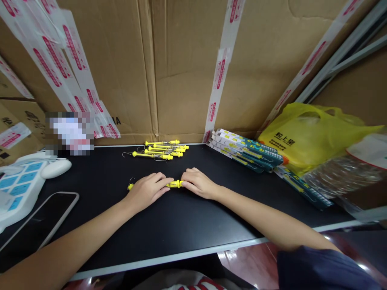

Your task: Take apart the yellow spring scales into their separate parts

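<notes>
Yellow hooked tool (174,184) spans left hand (148,188) and right hand (199,183).

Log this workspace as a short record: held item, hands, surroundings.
Held item: yellow hooked tool, partly hidden
Left hand: wrapped over its middle
Right hand: closed at its right end
Beyond hands: similar yellow tools, grouped
Right side: printed boxes, yellow bag
Left side: phone, white power strip
Surface: black tabletop

Black table (181,229) bears yellow tools (152,155); boxes (248,150); a phone (38,225) (dark-screened).
</notes>
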Demonstrator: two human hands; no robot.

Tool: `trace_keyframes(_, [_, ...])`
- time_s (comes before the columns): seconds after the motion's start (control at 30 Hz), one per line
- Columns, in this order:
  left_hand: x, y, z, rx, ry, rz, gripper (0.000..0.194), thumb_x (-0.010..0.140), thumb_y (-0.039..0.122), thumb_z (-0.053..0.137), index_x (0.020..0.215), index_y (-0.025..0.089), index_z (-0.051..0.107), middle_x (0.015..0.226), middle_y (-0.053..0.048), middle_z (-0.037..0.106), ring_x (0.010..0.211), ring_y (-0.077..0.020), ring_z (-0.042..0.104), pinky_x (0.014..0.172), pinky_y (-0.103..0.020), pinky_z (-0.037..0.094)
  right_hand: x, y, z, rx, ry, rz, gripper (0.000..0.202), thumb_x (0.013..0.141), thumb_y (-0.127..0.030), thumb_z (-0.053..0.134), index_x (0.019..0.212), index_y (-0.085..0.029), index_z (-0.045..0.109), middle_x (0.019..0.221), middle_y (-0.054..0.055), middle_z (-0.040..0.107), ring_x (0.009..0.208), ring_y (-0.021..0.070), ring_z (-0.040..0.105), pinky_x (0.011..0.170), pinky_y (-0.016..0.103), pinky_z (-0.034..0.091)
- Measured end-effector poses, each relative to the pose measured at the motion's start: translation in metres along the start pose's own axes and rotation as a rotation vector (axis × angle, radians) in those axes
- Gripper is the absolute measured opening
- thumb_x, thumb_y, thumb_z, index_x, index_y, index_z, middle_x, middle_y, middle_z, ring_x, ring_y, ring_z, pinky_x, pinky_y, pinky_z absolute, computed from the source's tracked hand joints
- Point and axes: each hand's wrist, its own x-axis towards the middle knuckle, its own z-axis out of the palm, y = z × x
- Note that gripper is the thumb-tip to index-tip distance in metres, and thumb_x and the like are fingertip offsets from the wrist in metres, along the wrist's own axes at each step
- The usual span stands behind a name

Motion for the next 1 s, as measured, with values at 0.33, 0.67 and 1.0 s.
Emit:
trace_keyframes(0.33, [-0.0009, -0.0004, 0.0000, -0.025, -0.002, -0.025, 0.029, 0.094, 0.033, 0.041, 0.119, 0.024, 0.052, 0.099, -0.002, 0.057, 0.090, -0.0160, 0.056, 0.077, -0.027, 0.046, -0.0010, -0.0027, 0.0009, 0.052, 0.054, 0.060, 0.029, 0.088, -0.042, 0.051, 0.103, -0.018, 0.045, 0.072, -0.002, 0.052, 0.065, 0.0134, 0.049, 0.072, 0.029, 0.036])
trace_keyframes(0.67, [-0.0007, -0.0001, -0.0016, -0.017, 0.011, -0.030, 0.029, 0.094, 0.033, 0.040, 0.119, 0.024, 0.053, 0.099, -0.003, 0.057, 0.090, -0.0161, 0.057, 0.078, -0.028, 0.047, -0.0006, -0.0026, 0.0017, 0.031, 0.048, 0.031, 0.019, 0.091, -0.037, 0.046, 0.093, -0.018, 0.048, 0.072, 0.000, 0.053, 0.067, 0.0139, 0.049, 0.072, 0.028, 0.036])
trace_keyframes(1.0, [-0.0003, -0.0003, -0.0010, -0.016, -0.023, -0.016, 0.029, 0.094, 0.032, 0.041, 0.119, 0.024, 0.053, 0.100, -0.003, 0.057, 0.091, -0.0164, 0.056, 0.079, -0.028, 0.047, 0.0005, -0.0010, 0.0002, -0.048, -0.003, 0.031, 0.029, 0.096, -0.037, 0.035, 0.081, -0.018, 0.052, 0.072, 0.002, 0.054, 0.071, 0.0156, 0.050, 0.072, 0.029, 0.034])
